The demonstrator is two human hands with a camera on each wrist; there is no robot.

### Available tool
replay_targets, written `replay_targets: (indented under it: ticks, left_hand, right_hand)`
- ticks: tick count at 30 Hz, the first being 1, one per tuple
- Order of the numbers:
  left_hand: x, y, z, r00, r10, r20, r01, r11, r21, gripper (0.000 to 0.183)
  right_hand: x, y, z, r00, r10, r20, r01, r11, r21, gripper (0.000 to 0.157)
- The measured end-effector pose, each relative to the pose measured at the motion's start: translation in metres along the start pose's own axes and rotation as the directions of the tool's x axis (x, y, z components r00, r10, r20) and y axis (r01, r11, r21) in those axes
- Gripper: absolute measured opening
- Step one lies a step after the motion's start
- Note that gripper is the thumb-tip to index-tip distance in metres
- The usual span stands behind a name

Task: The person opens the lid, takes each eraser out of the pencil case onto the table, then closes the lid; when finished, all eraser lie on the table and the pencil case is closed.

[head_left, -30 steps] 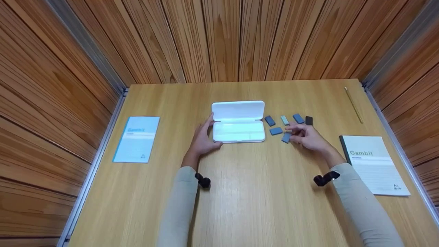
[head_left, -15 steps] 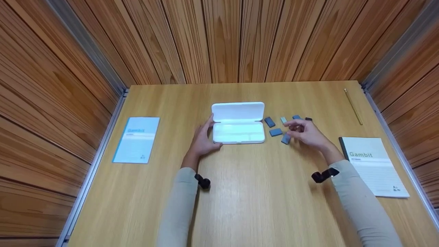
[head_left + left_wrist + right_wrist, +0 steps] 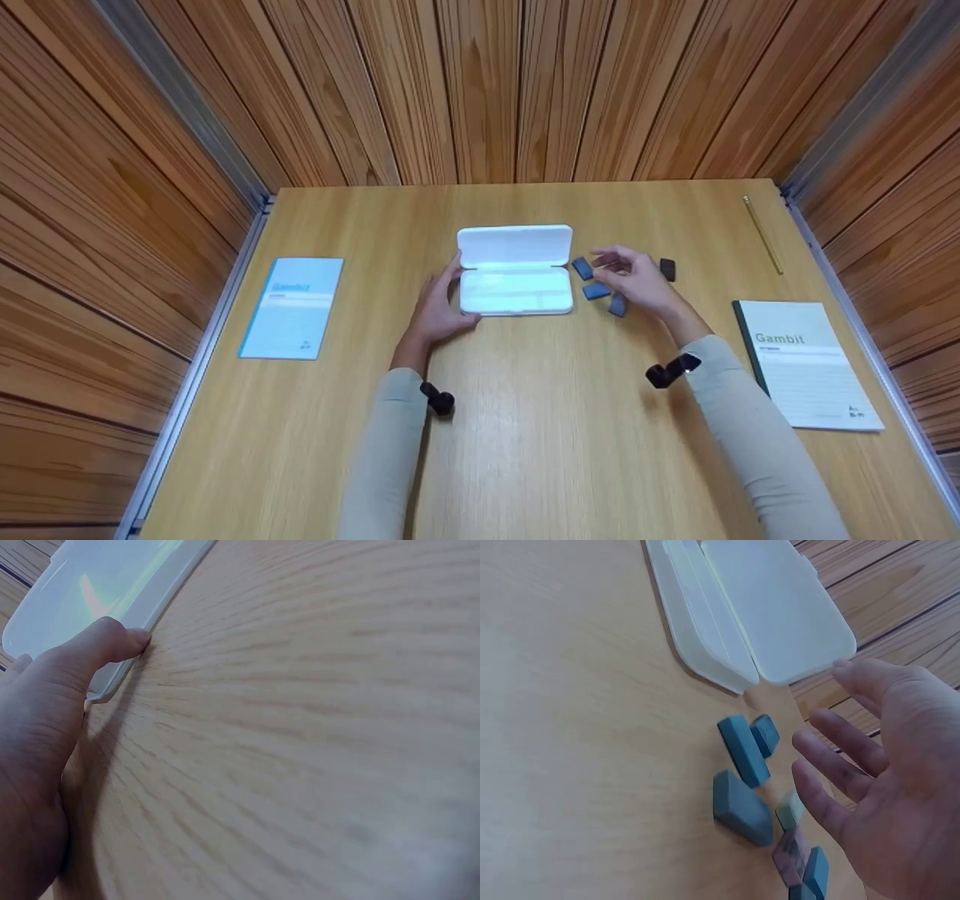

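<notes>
A white pencil case [image 3: 516,246] lies with its lid up on the table. My left hand [image 3: 433,309] holds its left end, and in the left wrist view the thumb [image 3: 112,643] presses the case's front edge. To the right, my right hand [image 3: 637,281] hovers over several small eraser-like blocks. Blue blocks [image 3: 597,290] show beside it, and a dark block [image 3: 667,269] lies on its far side. In the right wrist view its fingers are spread and hold nothing, near a blue block [image 3: 744,751], a pale block [image 3: 789,810] and a pinkish block [image 3: 791,856].
A light blue notebook [image 3: 292,319] lies at the left, and a white notebook [image 3: 814,375] with a dark spine at the right. A pencil [image 3: 763,235] rests at the far right. Wooden walls [image 3: 487,90] enclose the table's back and sides.
My right hand has moved left across the blocks, toward the case. The dark block at the right is uncovered, and the pale block is now hidden in the head view. My left hand stays on the case.
</notes>
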State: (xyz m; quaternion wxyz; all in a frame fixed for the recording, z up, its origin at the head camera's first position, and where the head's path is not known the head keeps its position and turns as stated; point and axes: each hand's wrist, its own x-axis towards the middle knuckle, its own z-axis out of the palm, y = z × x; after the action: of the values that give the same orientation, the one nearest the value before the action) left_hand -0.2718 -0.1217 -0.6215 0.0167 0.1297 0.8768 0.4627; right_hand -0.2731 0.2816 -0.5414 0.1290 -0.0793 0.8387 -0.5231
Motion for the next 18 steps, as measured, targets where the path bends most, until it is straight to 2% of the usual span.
replay_targets:
  ticks: [8,18]
  left_hand:
    - [-0.001,-0.001,0.0,1.0,-0.015,-0.002,0.015,1.0,-0.019,0.123]
    - [-0.001,-0.001,-0.001,1.0,-0.018,0.001,0.018,0.999,-0.041,0.124]
  right_hand:
    - [0.021,-0.007,0.012,0.999,0.039,0.03,-0.041,0.997,0.062,0.058]
    - [0.039,-0.018,0.021,0.997,0.076,0.007,-0.076,0.989,0.123,0.066]
